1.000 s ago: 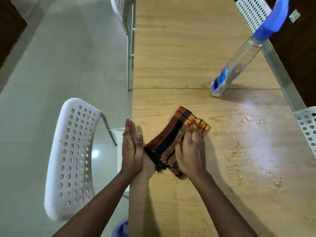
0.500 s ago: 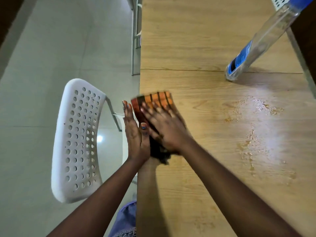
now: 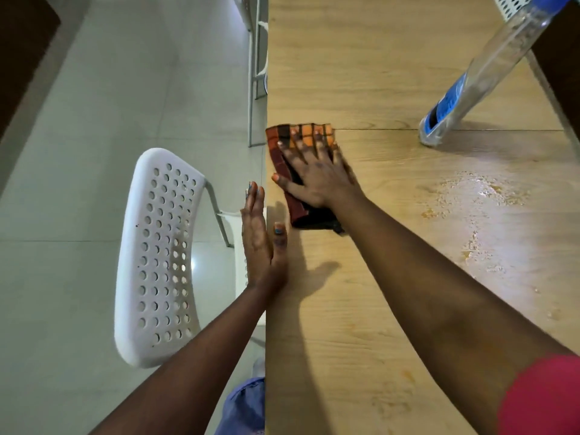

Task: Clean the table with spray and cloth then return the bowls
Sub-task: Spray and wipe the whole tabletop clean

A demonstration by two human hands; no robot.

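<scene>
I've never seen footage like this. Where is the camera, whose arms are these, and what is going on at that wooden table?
There is no machine here: a person wears a wide-angle camera on the head, so you look forward and down along their own two arms. The right hand lies flat, fingers spread, pressing a folded checked cloth onto the wooden table near its left edge. The left hand is open, held upright against that edge, gripping nothing. Farther back stands a clear spray bottle with a blue label; it only looks tilted because of the lens. Wet, shiny patches show to the right of the cloth. A white perforated chair stands on the floor beside the table. No bowls are in view.
</scene>
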